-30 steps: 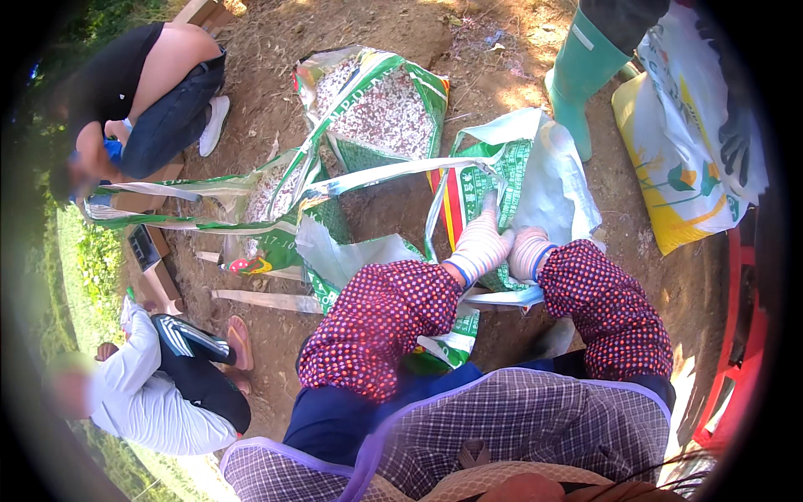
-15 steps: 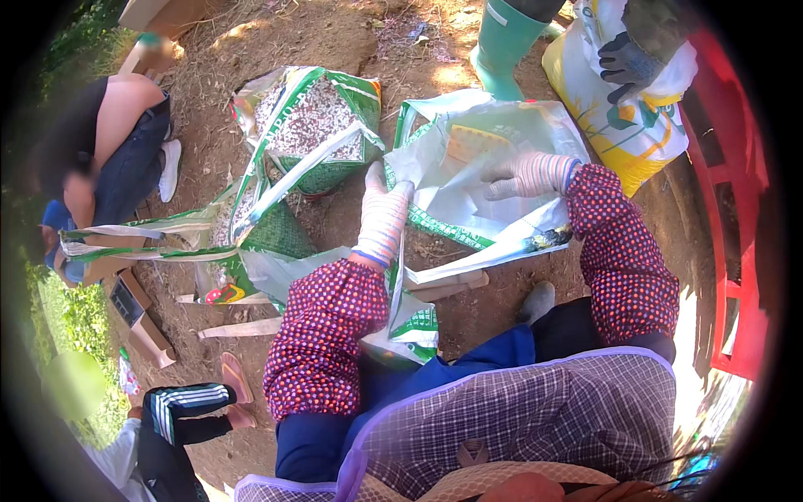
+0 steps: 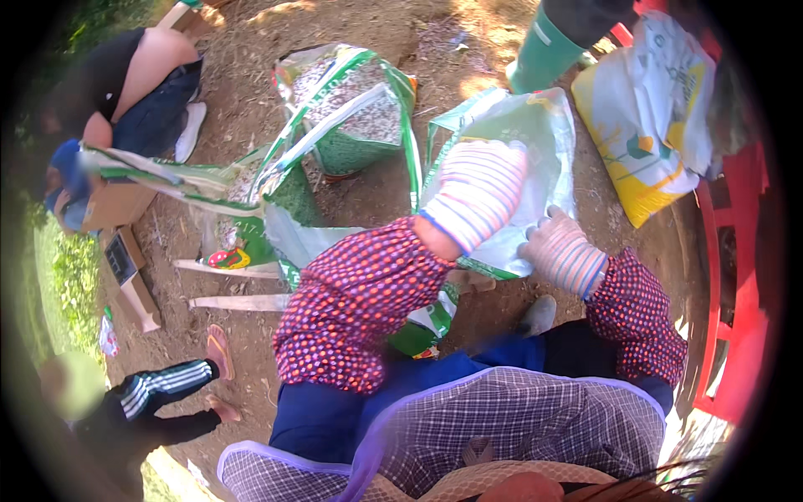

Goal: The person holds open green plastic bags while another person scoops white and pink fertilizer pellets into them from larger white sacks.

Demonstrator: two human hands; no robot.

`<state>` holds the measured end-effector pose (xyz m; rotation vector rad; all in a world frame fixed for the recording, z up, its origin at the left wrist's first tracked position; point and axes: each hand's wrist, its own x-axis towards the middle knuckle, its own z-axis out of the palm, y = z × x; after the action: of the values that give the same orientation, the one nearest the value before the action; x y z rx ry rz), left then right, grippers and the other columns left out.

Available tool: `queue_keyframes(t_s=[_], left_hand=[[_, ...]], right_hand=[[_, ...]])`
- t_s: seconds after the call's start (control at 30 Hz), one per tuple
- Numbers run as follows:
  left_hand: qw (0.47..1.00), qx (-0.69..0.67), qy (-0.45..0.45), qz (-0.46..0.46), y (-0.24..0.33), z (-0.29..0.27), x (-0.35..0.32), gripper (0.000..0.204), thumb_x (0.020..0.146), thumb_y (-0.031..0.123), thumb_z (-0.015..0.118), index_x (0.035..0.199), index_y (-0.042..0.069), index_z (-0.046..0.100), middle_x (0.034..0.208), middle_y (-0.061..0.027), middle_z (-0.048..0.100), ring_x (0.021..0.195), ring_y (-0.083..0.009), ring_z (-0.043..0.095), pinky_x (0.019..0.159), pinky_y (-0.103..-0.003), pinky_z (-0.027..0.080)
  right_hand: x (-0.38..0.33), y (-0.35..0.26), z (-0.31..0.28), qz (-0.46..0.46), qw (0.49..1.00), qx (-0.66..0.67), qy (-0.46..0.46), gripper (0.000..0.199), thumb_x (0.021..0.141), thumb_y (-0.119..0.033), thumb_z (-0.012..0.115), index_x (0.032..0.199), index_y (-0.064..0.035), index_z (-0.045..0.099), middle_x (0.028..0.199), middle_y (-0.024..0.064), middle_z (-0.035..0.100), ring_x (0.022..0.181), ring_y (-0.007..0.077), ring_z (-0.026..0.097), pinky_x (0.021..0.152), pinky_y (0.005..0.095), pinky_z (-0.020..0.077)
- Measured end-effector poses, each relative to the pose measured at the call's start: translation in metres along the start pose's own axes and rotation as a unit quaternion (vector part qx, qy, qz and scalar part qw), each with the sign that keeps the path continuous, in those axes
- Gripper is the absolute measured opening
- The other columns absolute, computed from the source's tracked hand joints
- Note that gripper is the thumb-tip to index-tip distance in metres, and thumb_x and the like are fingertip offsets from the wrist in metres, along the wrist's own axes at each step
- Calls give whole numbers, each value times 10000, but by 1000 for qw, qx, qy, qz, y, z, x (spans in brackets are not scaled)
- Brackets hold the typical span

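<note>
A white-lined bag with green printed edges (image 3: 548, 125) stands with its mouth spread in front of me. My left hand (image 3: 481, 188), in a striped knit glove, reaches over its opening. The fingers bend down out of sight, so their grip is hidden. At the bag's near right rim is my right hand (image 3: 567, 251), also gloved, with curled fingers closed on the bag's plastic edge. Just beyond on the left, a similar green and white bag (image 3: 360, 146) holds a pale, speckled granular mix (image 3: 330, 92). Another green bag (image 3: 293, 197) sits nearer, below it.
A full yellow and white sack (image 3: 640, 159) stands at the right, beside a red metal frame (image 3: 753, 293). Another person's green boot (image 3: 544, 54) is at the far side. Two people are at the left, near cardboard boxes (image 3: 125, 205). Wooden stakes (image 3: 238, 303) lie on the soil.
My left hand has moved from the bag's left rim to over its mouth. My right hand has come out of the bag to its near right edge. The co-worker's gloved hand has left the yellow sack.
</note>
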<state>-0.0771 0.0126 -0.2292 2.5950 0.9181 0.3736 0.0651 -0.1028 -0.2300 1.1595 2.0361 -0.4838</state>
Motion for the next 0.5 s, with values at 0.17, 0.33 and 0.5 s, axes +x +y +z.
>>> queue_keyframes(t_s=[0.17,0.33,0.5], left_hand=[[947,-22,-260,-188,-76,232,35,295,896,216,555,1101,107,735,1106,-153,701,1040,-316,674,840,-469,538],[882,-27,-362,-301,-86,211,-49,430,875,327,583,1251,126,641,1273,-114,624,1180,-271,592,960,-422,480],[917,72,-391,-29,-72,161,-9,490,873,401,567,1292,152,621,1286,-126,628,1142,-271,618,948,-421,492]], right_hand=[[-4,-33,29,-75,990,-71,96,178,822,-212,597,811,-173,770,841,66,724,915,231,669,995,478,367],[-42,1,65,24,996,14,85,120,732,-138,639,755,-165,753,795,106,694,889,275,661,1017,469,377],[-44,37,73,21,975,109,193,186,686,-47,626,765,-161,749,785,92,680,872,302,640,986,482,415]])
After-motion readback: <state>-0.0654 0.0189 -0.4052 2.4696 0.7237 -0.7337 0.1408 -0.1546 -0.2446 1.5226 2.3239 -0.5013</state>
